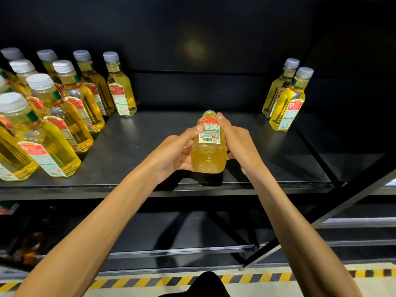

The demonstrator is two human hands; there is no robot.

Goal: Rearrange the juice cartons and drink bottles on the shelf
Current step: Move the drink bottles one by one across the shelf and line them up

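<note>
The left hand (171,153) and right hand (237,140) curl round one bottle (209,146), held on its side, cap away, over the middle of the shelf (132,151). Tipped, it could slip and roll off the front edge (162,187) at 6 o'clock. The crowd of bottles (64,116) at 9 o'clock could topple if nudged; open room runs from 12 to the pair (287,99) at 2 o'clock

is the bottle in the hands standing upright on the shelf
No, the left hand and right hand hold the yellow plastic drink bottle tipped, base facing the camera.
</note>
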